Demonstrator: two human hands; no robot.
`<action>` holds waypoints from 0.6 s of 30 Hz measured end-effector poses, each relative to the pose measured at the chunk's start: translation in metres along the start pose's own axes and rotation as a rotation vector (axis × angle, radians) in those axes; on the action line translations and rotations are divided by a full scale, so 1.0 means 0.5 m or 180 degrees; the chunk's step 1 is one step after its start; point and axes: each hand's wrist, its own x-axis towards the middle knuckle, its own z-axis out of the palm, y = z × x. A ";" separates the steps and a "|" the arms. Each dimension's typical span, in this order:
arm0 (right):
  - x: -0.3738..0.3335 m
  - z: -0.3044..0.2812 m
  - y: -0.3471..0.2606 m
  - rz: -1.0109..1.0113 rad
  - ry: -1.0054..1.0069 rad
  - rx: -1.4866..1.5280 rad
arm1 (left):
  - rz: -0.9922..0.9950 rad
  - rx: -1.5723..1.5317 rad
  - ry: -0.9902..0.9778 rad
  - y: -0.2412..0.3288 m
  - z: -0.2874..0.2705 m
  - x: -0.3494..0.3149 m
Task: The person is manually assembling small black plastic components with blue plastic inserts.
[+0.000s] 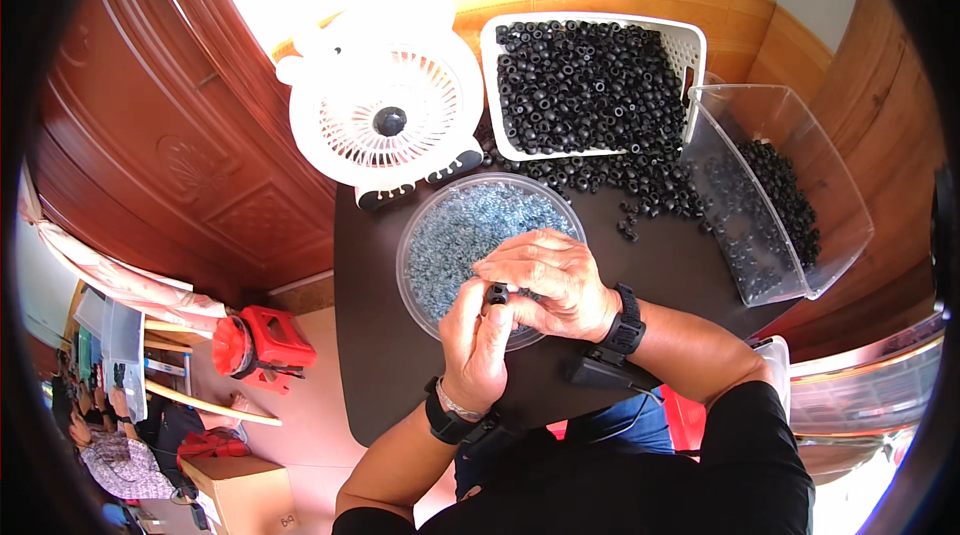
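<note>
My left hand (472, 350) pinches a small black plastic part (498, 293) with a hole in its end, between thumb and fingers. Right beside it, my right hand (560, 280) is closed, its fingertips meeting at the same part; whatever they hold is hidden. Both hands are over the near side of a round clear tub (404, 270). Many small translucent bluish pieces (455, 235) fill the tub.
A white basket (697, 40) heaped with black parts stands at the back, with loose black parts (640, 180) spilled before it. At right, a clear bin (835, 205) lies tilted with more. A white fan (385, 120) stands back left on the dark table (375, 375).
</note>
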 end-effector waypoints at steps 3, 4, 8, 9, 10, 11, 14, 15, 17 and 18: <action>0.001 0.001 0.001 0.0027 -0.0021 0.0066 | -0.0017 -0.0088 0.0114 -0.004 0.003 -0.003; 0.001 0.002 0.000 0.0011 -0.0017 0.0064 | -0.0011 -0.0163 0.0178 -0.006 0.003 -0.004; 0.003 0.003 -0.002 0.0042 -0.0135 -0.0024 | -0.0231 -0.0293 0.0200 -0.005 -0.006 -0.003; 0.006 0.003 -0.007 0.0042 -0.0137 -0.0014 | -0.0333 -0.0338 0.0259 -0.004 -0.008 -0.002; 0.012 0.004 -0.012 0.0185 -0.0176 0.0080 | -0.0431 -0.0386 0.0317 -0.004 -0.010 0.001; 0.016 0.004 -0.015 0.0328 -0.0216 0.0175 | -0.0452 -0.0366 0.0342 -0.006 -0.014 0.004; 0.018 -0.001 -0.012 0.0438 -0.0173 0.0560 | -0.0351 -0.0035 0.0264 -0.007 -0.021 0.010; 0.021 0.001 -0.014 0.0499 -0.0004 0.0513 | -0.0280 0.0015 0.0270 -0.008 -0.019 0.012; 0.018 -0.009 -0.014 0.0669 -0.0197 0.0380 | -0.0187 0.0236 0.0225 -0.012 -0.023 0.012; 0.016 -0.013 -0.014 0.0840 -0.0387 0.0239 | -0.0092 0.0452 0.0172 -0.015 -0.026 0.013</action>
